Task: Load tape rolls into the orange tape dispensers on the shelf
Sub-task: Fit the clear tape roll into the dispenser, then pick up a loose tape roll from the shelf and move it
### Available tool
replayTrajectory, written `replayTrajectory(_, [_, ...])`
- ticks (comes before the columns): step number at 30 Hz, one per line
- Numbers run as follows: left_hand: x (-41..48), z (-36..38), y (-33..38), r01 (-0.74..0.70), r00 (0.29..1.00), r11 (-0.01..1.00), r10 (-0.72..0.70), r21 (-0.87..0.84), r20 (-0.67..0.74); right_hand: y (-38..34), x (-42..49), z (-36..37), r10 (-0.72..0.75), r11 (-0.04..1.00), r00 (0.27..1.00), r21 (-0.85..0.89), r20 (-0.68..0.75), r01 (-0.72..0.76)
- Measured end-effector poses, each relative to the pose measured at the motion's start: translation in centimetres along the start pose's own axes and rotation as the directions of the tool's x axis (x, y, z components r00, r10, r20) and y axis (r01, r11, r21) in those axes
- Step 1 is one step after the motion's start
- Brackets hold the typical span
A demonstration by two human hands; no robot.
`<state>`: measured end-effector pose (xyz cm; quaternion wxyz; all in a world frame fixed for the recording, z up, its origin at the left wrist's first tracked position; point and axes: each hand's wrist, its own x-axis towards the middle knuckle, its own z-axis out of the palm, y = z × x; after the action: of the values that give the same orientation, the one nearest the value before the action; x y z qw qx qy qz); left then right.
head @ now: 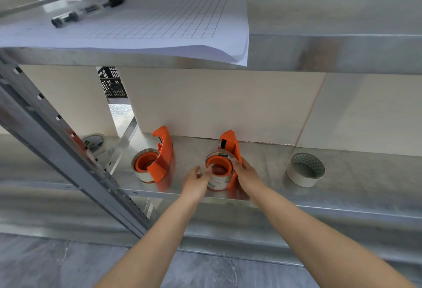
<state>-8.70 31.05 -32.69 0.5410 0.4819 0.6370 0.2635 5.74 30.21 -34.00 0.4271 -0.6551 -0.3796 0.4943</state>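
Two orange tape dispensers stand on the lower metal shelf [342,182]. The left dispenser [163,157] has a tape roll [139,172] seated on its hub. The right dispenser [230,148] holds a clear tape roll [218,183] on its orange hub. My left hand [197,179] touches that roll from the left, fingers curled on its rim. My right hand [245,173] grips the right dispenser's body beside the roll. A loose white tape roll [304,170] lies to the right on the shelf.
Another tape roll [96,142] sits at the far left behind the slanted metal upright [68,150]. The upper shelf carries gridded paper [148,24] overhanging the edge and a marker [89,10]. A white wall panel closes the back.
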Motion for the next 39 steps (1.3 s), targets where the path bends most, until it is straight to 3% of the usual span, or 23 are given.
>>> replayTrajectory(12, [0.9, 0.3, -1.1, 0.006, 0.997, 0.992, 0.003, 0.123, -0.075, -0.1, 0.7, 0.7, 0.016, 1.000, 0.999, 0.023, 0.033, -0.017])
replayTrajectory(25, [1.0, 0.7, -1.0, -0.054, 0.997, 0.984, 0.062, 0.168, -0.043, 0.2, 0.8, 0.1, 0.114, 0.993, 0.992, 0.029, 0.049, -0.116])
replayTrajectory(29, [0.1, 0.4, -1.3, -0.168, 0.962, 0.904, 0.237, 0.393, -0.135, 0.1, 0.7, -1.0, 0.190, 0.979, 0.981, 0.089, -0.051, -0.185])
replayTrajectory(32, [-0.5, 0.6, -0.3, -0.273, 0.916, 0.863, 0.368, 0.426, -0.159, -0.3, 0.5, -2.6, 0.142, 0.987, 0.983, 0.099, -0.121, -0.130])
replayTrajectory(36, [-1.2, 3.1, 3.0, -0.526, 0.817, 0.775, 0.575, 0.352, -0.045, -1.6, -0.6, -5.7, -0.037, 0.998, 0.961, 0.040, -0.274, 0.050])
replayTrajectory(39, [-1.6, 6.3, 4.8, -0.628, 0.764, 0.708, 0.640, 0.323, 0.083, -2.0, -1.6, -8.5, -0.105, 0.992, 0.922, 0.029, -0.374, 0.124])
